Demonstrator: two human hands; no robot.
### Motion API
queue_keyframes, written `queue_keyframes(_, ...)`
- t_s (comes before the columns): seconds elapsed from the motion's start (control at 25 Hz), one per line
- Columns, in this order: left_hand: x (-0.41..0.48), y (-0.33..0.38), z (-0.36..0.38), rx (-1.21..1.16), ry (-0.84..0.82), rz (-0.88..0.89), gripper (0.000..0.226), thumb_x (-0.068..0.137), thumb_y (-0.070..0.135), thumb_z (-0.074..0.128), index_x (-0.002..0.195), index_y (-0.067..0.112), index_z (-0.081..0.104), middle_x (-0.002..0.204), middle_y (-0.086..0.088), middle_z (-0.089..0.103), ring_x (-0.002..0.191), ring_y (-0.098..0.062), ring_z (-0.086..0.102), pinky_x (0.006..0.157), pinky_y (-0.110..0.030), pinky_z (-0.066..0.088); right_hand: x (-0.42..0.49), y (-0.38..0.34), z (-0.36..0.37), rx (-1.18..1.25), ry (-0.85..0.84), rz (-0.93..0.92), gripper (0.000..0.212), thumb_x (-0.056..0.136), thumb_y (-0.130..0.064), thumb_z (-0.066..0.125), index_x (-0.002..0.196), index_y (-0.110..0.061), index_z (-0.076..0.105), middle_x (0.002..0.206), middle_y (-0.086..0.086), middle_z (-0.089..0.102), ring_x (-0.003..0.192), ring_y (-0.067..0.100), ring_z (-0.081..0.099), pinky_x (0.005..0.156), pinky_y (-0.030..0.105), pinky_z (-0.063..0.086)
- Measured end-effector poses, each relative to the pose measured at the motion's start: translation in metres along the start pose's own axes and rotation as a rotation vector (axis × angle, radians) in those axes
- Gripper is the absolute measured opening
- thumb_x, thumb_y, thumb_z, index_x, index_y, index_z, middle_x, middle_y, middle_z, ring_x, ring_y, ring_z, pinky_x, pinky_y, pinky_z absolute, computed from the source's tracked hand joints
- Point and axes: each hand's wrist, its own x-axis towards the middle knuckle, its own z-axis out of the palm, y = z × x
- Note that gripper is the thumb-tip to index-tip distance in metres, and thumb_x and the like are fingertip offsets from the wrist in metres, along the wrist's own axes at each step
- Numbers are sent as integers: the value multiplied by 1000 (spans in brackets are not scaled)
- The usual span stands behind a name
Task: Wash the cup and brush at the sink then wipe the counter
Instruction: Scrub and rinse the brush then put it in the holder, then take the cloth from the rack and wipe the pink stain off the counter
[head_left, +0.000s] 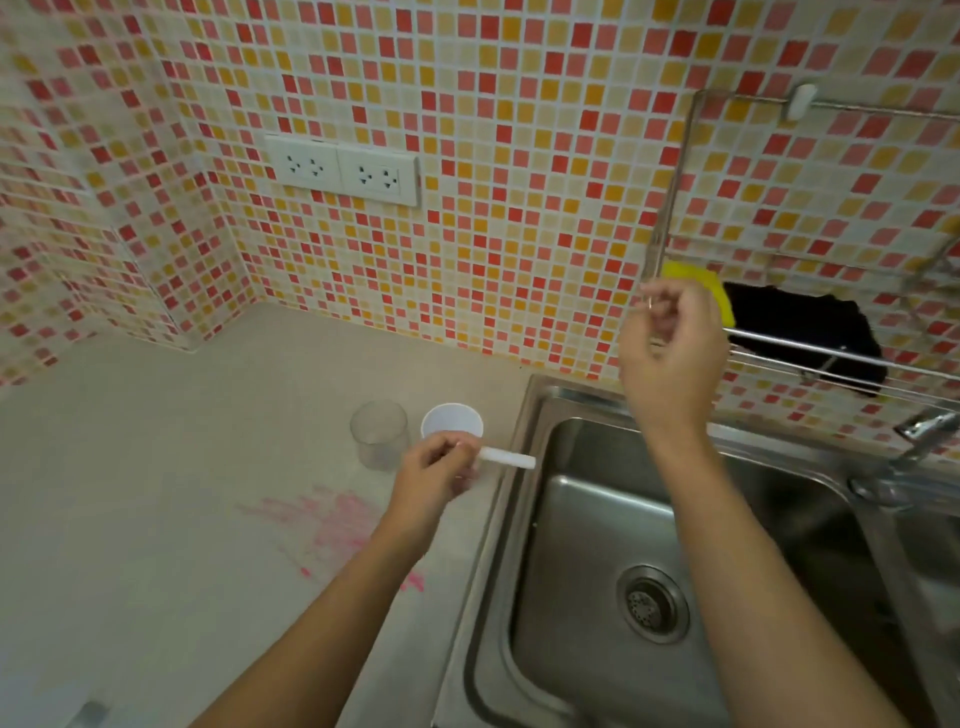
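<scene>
A thin white brush (506, 460) is pinched in the curled fingers of the left hand (434, 470). Its bristles cannot be seen, so it is only judged to be the brush. Its long side is held flat and pointed to the right, and its free end is just over the edge of the sink (582, 519). Only a short move to the right is needed for washing.

Just behind this hand, a white cup (451, 423) is stood upright on the tabletop (156, 467). A clear cup (378, 434) is stood just beside it on the left. Both are nearer to the left hand.

The right hand (670, 348) is lifted high over the back of the sink. Its fingers are curled, but it cannot be told if anything is held. A soft yellow sponge (698, 286) is seen just behind its fingertips, on a shiny wire rack (810, 354). A floppy black cloth (810, 322) is draped there too.

The sink is made of smooth grey metal, with a round drain. A metal tap (927, 431) is seen at the far right. Pink marks (332, 525) are smeared on the pale tabletop, near the left arm, and they are not yet wiped.
</scene>
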Motion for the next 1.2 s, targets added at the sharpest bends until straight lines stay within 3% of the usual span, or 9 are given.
queue_keyframes(0.12,30,11,-37,15,118,11,14,90,10,60,77,11,65,57,2,55,58,-10,48,57,-20,41,-72,13,42,48,-192,54,11,81,-6,55,91,-8,58,83,0,53,72,7,47,65,17,41)
queue_keyframes(0.2,51,18,-51,192,169,57,13,90,12,59,78,12,65,62,-2,57,58,-12,52,59,-23,45,-109,30,70,28,-354,186,23,79,-9,61,102,-10,57,93,1,55,82,7,50,73,26,46)
queue_keyframes(0.24,62,21,-55,313,192,85,13,90,14,59,79,12,66,64,-4,60,59,-13,55,62,-27,48,-124,40,83,-7,-469,290,38,78,-13,66,114,-11,54,107,3,55,95,11,53,84,31,48)
queue_keyframes(0.32,82,22,-60,594,190,132,15,90,20,58,84,11,68,69,-7,65,64,-17,61,72,-31,52,-147,61,102,-70,-729,490,78,74,-27,75,138,-13,34,140,6,38,127,19,40,106,34,35)
queue_keyframes(0.4,98,21,-61,828,101,173,20,91,25,57,88,10,70,72,-7,67,73,-22,66,78,-35,54,-161,73,115,-42,-852,579,104,65,-40,81,145,-17,18,151,3,24,137,20,27,110,34,29)
queue_keyframes(0.56,114,16,-56,1128,-63,321,24,94,21,52,98,6,70,89,-12,71,77,-22,62,69,-26,44,-167,79,134,42,-799,587,99,54,-42,87,133,-29,29,127,-10,40,121,10,40,93,24,37)
queue_keyframes(0.72,119,13,-48,1235,-128,405,25,95,22,52,99,3,69,93,-15,70,73,-18,52,68,-24,36,-170,79,144,118,-776,615,98,54,-40,88,135,-25,35,130,-6,49,114,9,48,91,23,42)
queue_keyframes(1.0,124,10,-48,1277,-235,438,24,95,18,52,106,5,69,104,-13,69,88,-23,61,73,-22,41,-172,83,147,104,-802,658,90,62,-44,81,136,-23,34,131,-1,51,115,18,51,97,39,48)
queue_keyframes(1.2,127,10,-41,1463,-482,529,25,95,12,49,112,6,66,112,-13,64,94,-27,60,79,-26,44,-172,85,148,79,-830,678,94,62,-46,81,139,-24,31,133,1,51,118,20,52,98,42,48)
